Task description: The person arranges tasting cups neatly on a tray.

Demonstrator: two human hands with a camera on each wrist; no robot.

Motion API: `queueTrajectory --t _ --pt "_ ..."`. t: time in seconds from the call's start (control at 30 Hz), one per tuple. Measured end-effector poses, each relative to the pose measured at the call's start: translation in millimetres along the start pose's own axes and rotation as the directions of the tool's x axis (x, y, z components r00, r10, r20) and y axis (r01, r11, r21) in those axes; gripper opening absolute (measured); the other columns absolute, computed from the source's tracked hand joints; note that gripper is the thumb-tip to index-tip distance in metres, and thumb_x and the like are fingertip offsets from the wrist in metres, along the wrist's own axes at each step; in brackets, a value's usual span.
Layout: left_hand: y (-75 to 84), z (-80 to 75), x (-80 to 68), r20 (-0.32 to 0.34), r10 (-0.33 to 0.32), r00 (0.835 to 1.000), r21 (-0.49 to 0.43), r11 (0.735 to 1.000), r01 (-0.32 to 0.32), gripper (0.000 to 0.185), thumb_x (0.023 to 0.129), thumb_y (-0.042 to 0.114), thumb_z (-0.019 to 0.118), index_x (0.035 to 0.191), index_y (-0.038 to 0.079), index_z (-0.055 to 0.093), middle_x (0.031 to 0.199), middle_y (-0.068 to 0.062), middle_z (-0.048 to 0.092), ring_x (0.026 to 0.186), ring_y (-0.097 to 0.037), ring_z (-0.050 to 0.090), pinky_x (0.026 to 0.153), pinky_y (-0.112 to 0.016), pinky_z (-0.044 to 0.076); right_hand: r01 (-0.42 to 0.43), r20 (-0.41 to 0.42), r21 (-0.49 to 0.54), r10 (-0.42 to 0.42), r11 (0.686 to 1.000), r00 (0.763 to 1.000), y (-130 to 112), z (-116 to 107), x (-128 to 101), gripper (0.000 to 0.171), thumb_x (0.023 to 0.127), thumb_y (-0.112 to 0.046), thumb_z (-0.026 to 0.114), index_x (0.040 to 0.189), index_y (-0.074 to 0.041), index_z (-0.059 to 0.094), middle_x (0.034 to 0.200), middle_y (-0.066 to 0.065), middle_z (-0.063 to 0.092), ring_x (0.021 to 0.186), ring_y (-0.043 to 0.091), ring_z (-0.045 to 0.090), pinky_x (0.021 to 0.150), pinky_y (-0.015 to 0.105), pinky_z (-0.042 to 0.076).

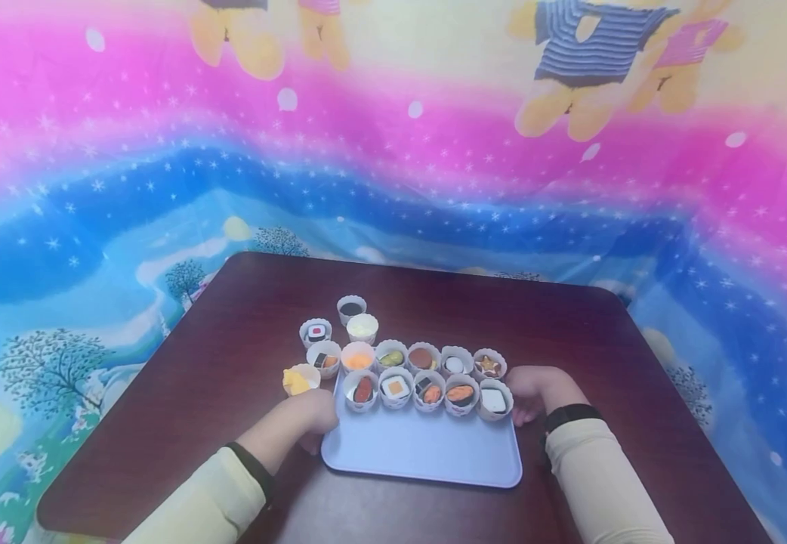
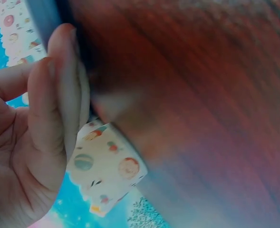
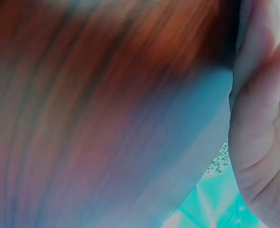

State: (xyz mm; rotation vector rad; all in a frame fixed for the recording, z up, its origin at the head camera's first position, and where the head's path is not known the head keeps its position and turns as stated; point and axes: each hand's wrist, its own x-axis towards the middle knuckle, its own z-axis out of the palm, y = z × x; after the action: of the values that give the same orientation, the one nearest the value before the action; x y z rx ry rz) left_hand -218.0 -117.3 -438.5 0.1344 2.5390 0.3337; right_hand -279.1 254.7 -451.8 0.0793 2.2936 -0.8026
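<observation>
A pale tray (image 1: 427, 449) lies before me in the head view, with two rows of paper cups across its far half. Among them are a cup with a salmon sushi piece (image 1: 460, 394) and one with a brown star (image 1: 489, 366). My left hand (image 1: 307, 419) grips the tray's left edge; the left wrist view shows its fingers (image 2: 49, 104) bent at that edge. On the opposite side, my right hand (image 1: 535, 387) holds the right edge, its curled fingers (image 3: 258, 104) partly cut off in the right wrist view. The cups hide the tray's far edge.
Left of and behind the tray stand several more cups: one with dark filling (image 1: 351, 310), one with a sushi roll (image 1: 315, 333), and one with yellow pieces (image 1: 300, 380) close to my left hand. Beneath is a dark red-brown table (image 1: 183, 423), with a printed cloth (image 1: 380, 166) behind.
</observation>
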Motion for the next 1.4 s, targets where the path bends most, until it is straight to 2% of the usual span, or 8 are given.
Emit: queueTrajectory --t 0.07,0.3,0.43,0.57,0.73,0.93,1.17,1.4 --pt "-1.6 0.3 -4.8 -0.036 -0.024 0.999 -0.109 0.994 0.020 0.013 0.085 0.011 0.055 0.089 -0.002 0.055 0.069 -0.010 0.055 0.052 -0.020 0.059 0.049 -0.029 0.050 -0.005 0.001 0.000 0.005 1.000 1.000 -0.7 1.3 0.6 0.024 0.088 -0.014 0.043 0.077 0.000 0.060 0.062 0.015 0.061 0.049 0.018 0.058 0.049 0.027 0.049" --pt "-10.5 -7.5 -15.8 -0.179 0.069 0.981 -0.121 0.988 -0.092 0.013 0.083 0.015 0.060 0.080 0.003 0.055 0.061 -0.007 0.055 0.050 -0.019 0.056 0.048 -0.029 0.045 -0.011 0.000 -0.003 0.011 1.000 1.000 -1.0 1.1 0.7 0.026 0.089 -0.013 0.042 0.077 0.000 0.060 0.060 0.014 0.060 0.048 0.017 0.057 0.048 0.027 0.049" --pt "-19.5 -22.5 -17.5 -0.331 0.064 0.942 -0.123 0.986 -0.110 0.017 0.079 0.018 0.061 0.070 0.009 0.051 0.056 -0.004 0.052 0.049 -0.017 0.052 0.045 -0.029 0.040 -0.003 -0.007 -0.009 0.003 1.000 1.000 -2.2 -1.0 -0.8 0.026 0.090 -0.014 0.041 0.079 0.000 0.060 0.060 0.013 0.060 0.048 0.017 0.057 0.048 0.027 0.049" --pt "-31.2 -41.7 -20.7 -0.437 -0.003 0.900 -0.140 0.988 -0.065 0.019 0.076 0.025 0.060 0.074 0.009 0.049 0.062 -0.005 0.049 0.056 -0.020 0.047 0.049 -0.031 0.035 -0.003 -0.008 -0.001 0.003 1.000 1.000 -3.9 -2.7 -1.9 0.024 0.090 -0.014 0.042 0.081 0.000 0.060 0.062 0.013 0.060 0.049 0.017 0.058 0.048 0.027 0.049" --pt "-44.8 -56.1 -21.8 -0.422 -0.079 0.903 -0.189 0.982 -0.003 0.032 0.077 0.032 0.068 0.087 0.006 0.053 0.071 -0.007 0.053 0.065 -0.023 0.050 0.053 -0.033 0.040 0.005 0.005 -0.010 -0.005 1.000 1.000 -3.0 -3.2 -2.4 0.025 0.090 -0.013 0.041 0.081 0.000 0.060 0.062 0.014 0.061 0.050 0.017 0.059 0.049 0.027 0.049" --pt "-50.4 -57.6 -19.0 -0.418 -0.069 0.906 -0.201 0.979 -0.018 0.049 0.074 0.033 0.073 0.103 -0.001 0.053 0.084 -0.012 0.056 0.075 -0.026 0.052 0.065 -0.041 0.047 0.000 -0.006 -0.019 -0.001 1.000 1.000 -1.9 -1.0 -1.4 0.025 0.089 -0.012 0.042 0.081 0.001 0.060 0.063 0.015 0.061 0.050 0.018 0.060 0.049 0.028 0.050" --pt "-51.4 -44.8 -5.7 -0.400 -0.070 0.914 -0.174 0.985 -0.001 0.078 0.073 0.041 0.065 0.129 -0.007 0.038 0.127 -0.031 0.041 0.110 -0.044 0.044 0.090 -0.058 0.038 0.010 -0.012 -0.031 -0.010 0.999 1.000 -1.8 -1.3 -1.1 0.025 0.090 -0.014 0.041 0.083 0.001 0.060 0.062 0.015 0.062 0.050 0.018 0.059 0.051 0.030 0.051" --pt "-52.9 -31.3 8.9 -0.398 -0.054 0.916 -0.104 0.994 0.013 0.087 0.063 0.039 0.072 0.128 -0.008 0.038 0.116 -0.029 0.048 0.098 -0.038 0.050 0.086 -0.055 0.042 0.010 -0.011 -0.028 -0.011 1.000 1.000 0.0 -0.6 0.9 0.023 0.089 -0.013 0.043 0.084 0.001 0.060 0.064 0.016 0.062 0.051 0.019 0.060 0.051 0.030 0.051"
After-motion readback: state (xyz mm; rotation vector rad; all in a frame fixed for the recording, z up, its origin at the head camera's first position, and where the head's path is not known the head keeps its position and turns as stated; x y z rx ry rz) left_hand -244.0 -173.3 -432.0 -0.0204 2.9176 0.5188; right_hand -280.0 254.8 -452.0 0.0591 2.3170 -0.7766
